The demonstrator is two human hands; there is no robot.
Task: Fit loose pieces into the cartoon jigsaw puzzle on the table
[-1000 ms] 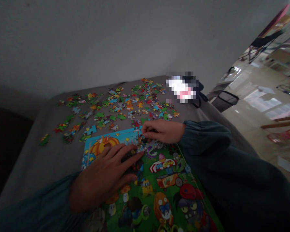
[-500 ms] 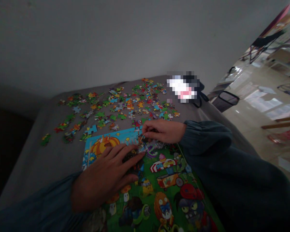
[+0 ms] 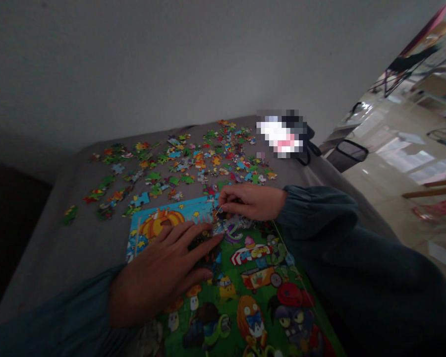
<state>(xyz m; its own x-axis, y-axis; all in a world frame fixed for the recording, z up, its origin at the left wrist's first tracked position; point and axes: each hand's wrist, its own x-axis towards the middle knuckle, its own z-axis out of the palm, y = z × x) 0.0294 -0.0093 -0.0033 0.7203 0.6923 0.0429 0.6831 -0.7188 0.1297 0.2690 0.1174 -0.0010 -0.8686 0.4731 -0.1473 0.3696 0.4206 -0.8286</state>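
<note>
A colourful cartoon jigsaw board [image 3: 204,332] lies in front of me, with an orange pumpkin at its upper left and a green, character-filled area below. My left hand [image 3: 167,263] rests flat on its left-middle part, fingers stretched out and slightly spread. Near the board's top edge, my right hand [image 3: 249,201] pinches a small dark puzzle piece [image 3: 220,213] between thumb and fingers. The piece is against the board, partly covered by the fingertips. Whether it sits flat or tilted, I cannot tell.
Many loose puzzle pieces [image 3: 198,161] are scattered over the grey cloth [image 3: 78,253] beyond the board. A blurred-out item [image 3: 280,136] with a dark strap stands at the back right, by the wall. A mesh basket [image 3: 347,153] is past the right edge.
Almost nothing differs. My right fingertips and the pinched piece have shifted very slightly, while my left hand stays in place.
</note>
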